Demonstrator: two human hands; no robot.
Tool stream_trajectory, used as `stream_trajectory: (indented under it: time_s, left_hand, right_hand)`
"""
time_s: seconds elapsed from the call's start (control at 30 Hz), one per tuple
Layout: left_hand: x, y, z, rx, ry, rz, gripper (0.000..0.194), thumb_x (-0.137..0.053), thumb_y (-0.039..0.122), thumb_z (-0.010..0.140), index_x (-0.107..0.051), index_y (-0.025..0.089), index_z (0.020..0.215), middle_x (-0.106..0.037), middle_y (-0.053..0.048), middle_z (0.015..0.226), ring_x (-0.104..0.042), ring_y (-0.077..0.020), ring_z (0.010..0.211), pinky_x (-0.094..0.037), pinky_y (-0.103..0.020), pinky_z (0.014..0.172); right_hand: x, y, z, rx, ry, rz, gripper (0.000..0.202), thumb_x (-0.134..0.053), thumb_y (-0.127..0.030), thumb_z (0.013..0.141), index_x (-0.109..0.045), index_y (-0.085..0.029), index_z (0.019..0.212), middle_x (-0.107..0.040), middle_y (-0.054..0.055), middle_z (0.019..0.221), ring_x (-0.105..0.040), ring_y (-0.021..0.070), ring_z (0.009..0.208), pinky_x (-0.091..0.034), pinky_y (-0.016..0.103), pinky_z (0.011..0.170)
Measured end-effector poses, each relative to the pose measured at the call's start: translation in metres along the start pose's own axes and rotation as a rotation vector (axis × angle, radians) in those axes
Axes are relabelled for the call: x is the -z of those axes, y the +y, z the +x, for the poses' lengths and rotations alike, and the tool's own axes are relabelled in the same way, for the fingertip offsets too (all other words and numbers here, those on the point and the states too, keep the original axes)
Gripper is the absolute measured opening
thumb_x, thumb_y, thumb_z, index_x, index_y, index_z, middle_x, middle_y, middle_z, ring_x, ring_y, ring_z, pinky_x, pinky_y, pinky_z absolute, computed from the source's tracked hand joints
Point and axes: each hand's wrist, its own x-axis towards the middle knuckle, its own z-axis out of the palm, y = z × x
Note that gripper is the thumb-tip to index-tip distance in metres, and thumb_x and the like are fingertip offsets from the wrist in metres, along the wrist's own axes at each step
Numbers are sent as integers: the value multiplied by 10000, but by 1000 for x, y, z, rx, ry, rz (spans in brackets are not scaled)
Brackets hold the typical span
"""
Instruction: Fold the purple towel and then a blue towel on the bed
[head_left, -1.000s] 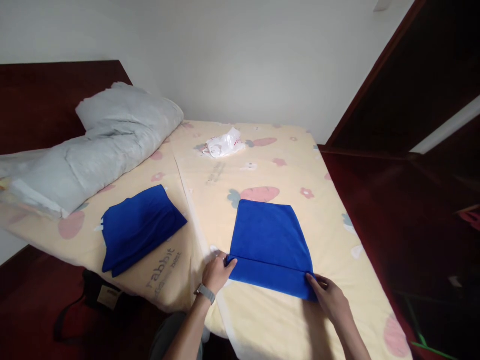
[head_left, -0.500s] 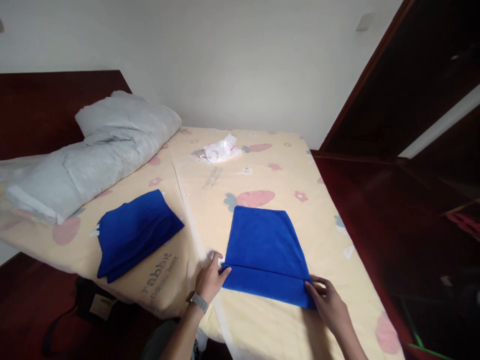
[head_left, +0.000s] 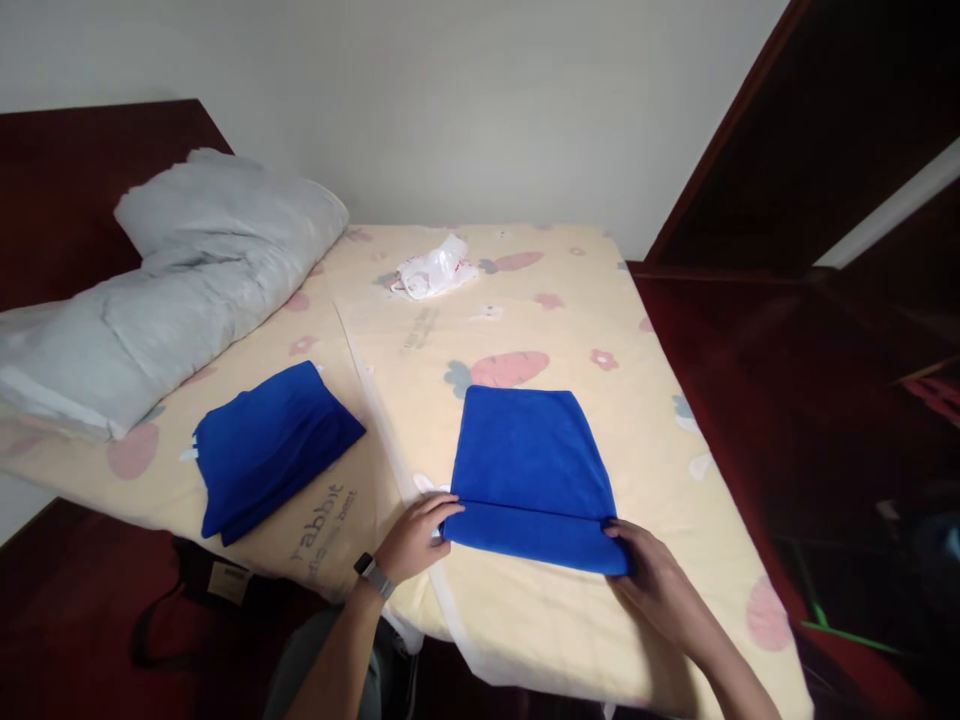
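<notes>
White wall behind patterned bed [head_left: 570,330]; both hands [head_left: 536,565] pinch blue cloth [head_left: 529,465] corners.

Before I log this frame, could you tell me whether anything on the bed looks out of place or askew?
A crumpled white plastic bag lies loose at the far end of the patterned sheet, away from the blue cloths. The folded blue cloth on the left also sits skewed to the bed's edge.

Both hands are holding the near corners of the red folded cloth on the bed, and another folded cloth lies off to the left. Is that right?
Not quite: the folded cloth is bright blue, not red, as the head view shows. The left hand and right hand do rest at its near corners on the cream patterned bed sheet, and another folded blue cloth lies off to the left.
</notes>
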Motion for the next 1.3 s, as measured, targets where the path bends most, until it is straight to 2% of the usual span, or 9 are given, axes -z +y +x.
stream_trajectory:
  time_s: [0.23, 0.37, 0.53, 0.7, 0.93, 1.03, 1.13, 1.23, 1.3]
  left_hand:
    - [-4, -10, 7, 168, 94, -267, 281, -555, 285, 904, -666, 254, 1161, -695, -53, 1210, -650, -209, 1119, -533, -317, 968]
    - [-15, -9, 20, 331, 207, -214, 314, -493, 446, 943, -674, 192, 979, -738, -45, 855, -697, -199, 800, -551, -292, 727]
    - [-29, -7, 36, 405, 358, -103, 348, -497, 493, 931, -670, 198, 869, -745, -57, 821, -696, -215, 805, -497, -285, 687]
    - [-34, -6, 45, 433, 323, 67, 397, -499, 528, 930, -630, 191, 767, -706, -57, 729, -666, -203, 720, -406, -261, 611]
    - [-32, -4, 47, 505, 311, 205, 295, -541, 402, 924, -579, 197, 715, -649, -25, 654, -628, -181, 675, -312, -257, 574]
    - [-29, 1, 46, 501, 345, 195, 308, -531, 423, 929, -603, 194, 736, -679, -45, 696, -645, -194, 727, -335, -262, 611]
    - [-26, 4, 47, 580, 304, 138, 459, -375, 490, 992, -641, 190, 768, -711, -87, 734, -666, -223, 758, -342, -276, 614]
    - [-28, 3, 49, 647, 245, 84, 483, -348, 487, 999, -655, 190, 775, -715, -96, 727, -674, -234, 756, -337, -275, 596]
    - [-31, 0, 51, 607, 269, 77, 421, -400, 454, 984, -650, 186, 776, -712, -92, 742, -673, -231, 772, -348, -270, 606]
  right_hand:
    - [6, -16, 7, -299, 79, 302, 488, -568, -529, 866, -557, -238, 1259, -653, 71, 1288, -602, 265, 1199, -449, 399, 1069]
    - [2, -19, 16, -352, 127, 304, 538, -561, -562, 847, -579, -212, 1255, -677, 92, 1247, -609, 285, 1183, -449, 428, 1055]
    - [-3, -19, 29, -402, 193, 277, 617, -630, -598, 770, -592, -185, 1228, -708, 104, 1174, -643, 293, 1116, -489, 422, 988]
    - [-4, -29, 49, -477, 281, 163, 527, -491, -650, 837, -651, -204, 1066, -735, 111, 1078, -670, 302, 1024, -503, 399, 873]
    - [2, -40, 54, -586, 191, -98, 460, -479, -594, 837, -651, -236, 1069, -754, 81, 1028, -671, 325, 995, -483, 391, 782]
    - [2, -39, 52, -591, 212, -54, 531, -490, -608, 828, -635, -224, 1165, -740, 92, 1101, -659, 323, 1051, -485, 400, 838]
    - [0, -38, 56, -660, 206, 72, 668, -494, -706, 793, -648, -196, 1196, -737, 123, 1112, -653, 342, 1075, -489, 422, 874]
    - [-5, -37, 62, -688, 206, 158, 685, -524, -743, 749, -699, -168, 1079, -731, 155, 1107, -650, 358, 1073, -493, 428, 884]
    - [-9, -35, 65, -664, 247, 211, 640, -553, -734, 727, -696, -172, 998, -736, 152, 1068, -661, 345, 1040, -504, 415, 859]
